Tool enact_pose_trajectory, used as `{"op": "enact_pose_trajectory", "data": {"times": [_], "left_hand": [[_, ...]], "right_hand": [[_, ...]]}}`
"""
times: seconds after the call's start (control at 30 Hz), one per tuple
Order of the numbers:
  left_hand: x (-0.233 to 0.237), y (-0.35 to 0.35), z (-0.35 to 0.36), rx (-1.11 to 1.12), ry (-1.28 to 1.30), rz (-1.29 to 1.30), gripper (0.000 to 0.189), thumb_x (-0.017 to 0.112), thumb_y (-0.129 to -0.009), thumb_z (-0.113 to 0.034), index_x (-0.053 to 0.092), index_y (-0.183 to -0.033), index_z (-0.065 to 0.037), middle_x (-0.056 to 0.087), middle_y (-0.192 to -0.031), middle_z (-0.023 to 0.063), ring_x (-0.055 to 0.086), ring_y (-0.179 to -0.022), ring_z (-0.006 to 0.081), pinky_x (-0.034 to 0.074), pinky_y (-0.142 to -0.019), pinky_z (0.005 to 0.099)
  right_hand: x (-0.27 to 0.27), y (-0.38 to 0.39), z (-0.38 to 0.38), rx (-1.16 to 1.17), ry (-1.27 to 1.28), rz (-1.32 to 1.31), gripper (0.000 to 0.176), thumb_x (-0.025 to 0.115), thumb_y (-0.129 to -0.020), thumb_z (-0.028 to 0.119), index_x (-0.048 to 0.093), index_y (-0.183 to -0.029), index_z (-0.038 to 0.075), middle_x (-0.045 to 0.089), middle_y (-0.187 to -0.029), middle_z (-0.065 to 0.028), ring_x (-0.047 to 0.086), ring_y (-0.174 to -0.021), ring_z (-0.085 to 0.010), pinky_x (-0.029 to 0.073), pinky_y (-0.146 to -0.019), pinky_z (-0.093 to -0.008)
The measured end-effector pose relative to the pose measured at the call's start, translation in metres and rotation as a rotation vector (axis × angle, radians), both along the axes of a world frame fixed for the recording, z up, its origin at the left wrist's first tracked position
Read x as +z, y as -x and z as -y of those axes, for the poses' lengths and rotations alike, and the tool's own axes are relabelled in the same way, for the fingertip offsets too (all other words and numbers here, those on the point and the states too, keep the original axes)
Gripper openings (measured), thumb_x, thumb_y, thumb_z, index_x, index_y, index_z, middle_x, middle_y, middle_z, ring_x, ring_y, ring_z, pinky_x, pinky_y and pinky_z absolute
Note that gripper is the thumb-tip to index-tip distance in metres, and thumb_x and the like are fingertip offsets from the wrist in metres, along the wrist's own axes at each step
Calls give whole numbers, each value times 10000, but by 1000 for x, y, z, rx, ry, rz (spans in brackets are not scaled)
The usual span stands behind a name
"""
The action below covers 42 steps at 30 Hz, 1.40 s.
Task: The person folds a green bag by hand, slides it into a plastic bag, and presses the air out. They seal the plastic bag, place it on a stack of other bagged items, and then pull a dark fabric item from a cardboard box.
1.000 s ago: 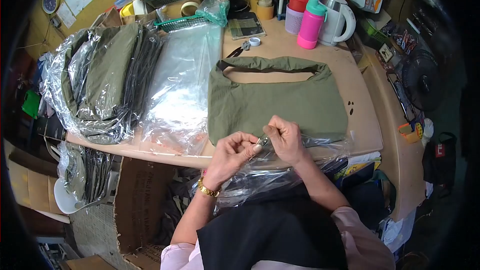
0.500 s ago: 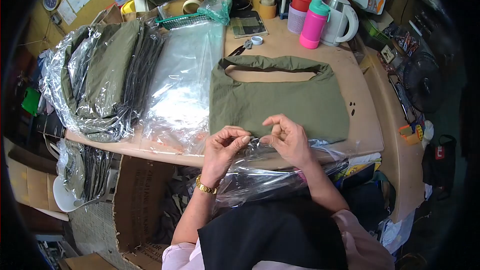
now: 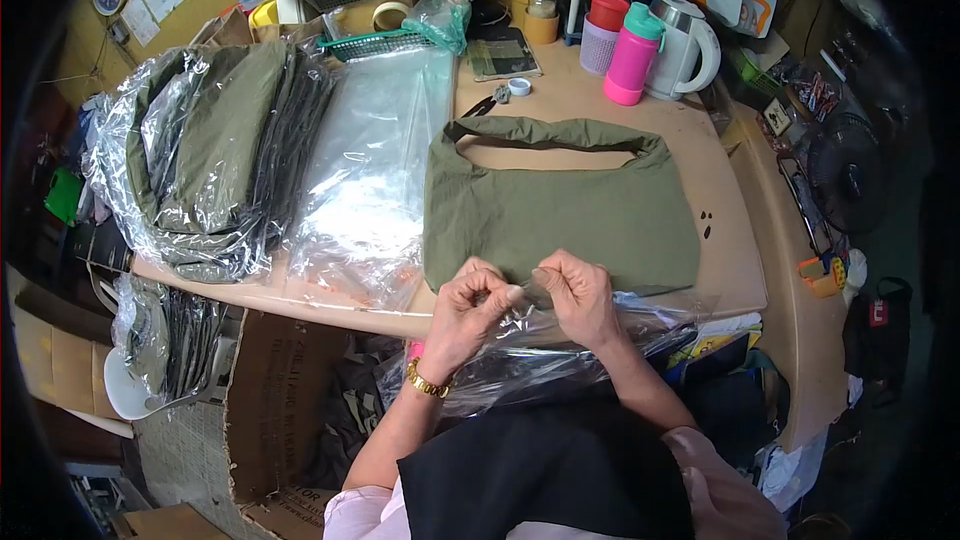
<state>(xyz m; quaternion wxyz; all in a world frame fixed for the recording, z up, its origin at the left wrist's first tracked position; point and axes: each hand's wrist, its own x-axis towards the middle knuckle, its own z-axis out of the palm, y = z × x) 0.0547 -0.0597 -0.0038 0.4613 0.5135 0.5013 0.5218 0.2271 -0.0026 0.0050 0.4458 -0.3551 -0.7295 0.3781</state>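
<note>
An olive green bag point(image 3: 570, 215) lies flat on the table, its strap toward the back. Over the table's front edge hangs a clear plastic sleeve point(image 3: 500, 365). My left hand point(image 3: 470, 310), with a gold watch at the wrist, pinches the edge of that plastic at the bag's lower side. Close beside it, my right hand point(image 3: 575, 300) is also closed in a pinch on the plastic edge. The fingertips of both hands nearly meet.
Flat clear plastic sleeves point(image 3: 370, 160) lie left of the bag, beside a stack of wrapped olive bags point(image 3: 215, 150). A pink bottle point(image 3: 634, 55) and a kettle point(image 3: 682, 50) stand at the back right. An open cardboard box point(image 3: 270, 400) is below the table.
My right hand has come down and closed its fingers on the plastic. My left hand has shifted slightly right. The view has moved a little.
</note>
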Motion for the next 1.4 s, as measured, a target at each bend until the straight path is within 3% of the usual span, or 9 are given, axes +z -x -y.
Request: {"op": "enact_pose_trajectory", "data": {"times": [0.1,0.2,0.3,0.67,0.77,0.87,0.93,1.1,1.4], "left_hand": [[-7,-14,-1,68,-114,481,323,683,-949,-184,525,-703,-48,580,-757,10,494,-670,51,411,-608,227],[5,-13,6,154,121,387,331,675,-956,-194,515,-695,-67,579,-710,-5,478,-596,34,394,-547,197],[-5,-13,2,167,19,444,272,685,-949,-198,574,-738,-67,587,-681,-23,463,-542,18,378,-496,177],[-2,6,5,-206,-17,347,241,669,-958,-234,625,-818,-43,600,-749,-23,481,-611,52,429,-614,213],[4,4,9,-203,-54,651,269,640,-971,-303,587,-842,-73,576,-744,4,498,-626,85,469,-662,259],[11,15,9,-148,46,947,275,606,-980,-367,546,-896,-112,457,-660,-12,483,-580,114,463,-608,275],[7,36,2,-250,-8,1047,280,595,-986,-357,540,-876,-106,406,-631,-16,464,-527,114,451,-545,272],[39,58,9,80,35,601,312,599,-989,-315,492,-788,-102,504,-640,16,470,-484,99,382,-432,233],[56,82,-2,-103,36,381,385,600,-994,-300,448,-693,-114,437,-602,-29,420,-477,64,400,-454,233]], "right_hand": [[-1,6,5,54,29,0,165,656,-943,131,622,-827,19,538,-582,-44,442,-526,-89,396,-505,-293],[-4,-2,2,336,480,-143,124,677,-920,86,635,-827,17,585,-665,-18,481,-590,-87,415,-553,-272],[1,0,0,349,107,-117,153,670,-934,90,619,-815,9,601,-797,-10,445,-619,-32,373,-560,-211],[-2,-1,-1,147,120,-315,185,656,-949,122,646,-823,-13,641,-786,-36,582,-720,-91,457,-672,-221],[14,-8,1,459,533,-558,209,666,-942,119,615,-779,-1,630,-748,-28,572,-696,-82,451,-664,-209],[38,-13,3,615,701,-315,236,708,-915,142,594,-743,27,601,-683,-27,554,-673,-71,422,-629,-194],[37,-21,-10,876,250,196,234,777,-850,195,619,-739,63,621,-696,-35,553,-650,-93,410,-628,-226],[43,-40,-24,1074,88,172,248,873,-694,298,689,-684,132,716,-1058,-22,536,-1029,-200,240,-1024,-483],[51,-66,-36,1205,69,210,236,862,-696,278,683,-711,124,719,-1042,5,544,-1054,-206,252,-1065,-469]]}}
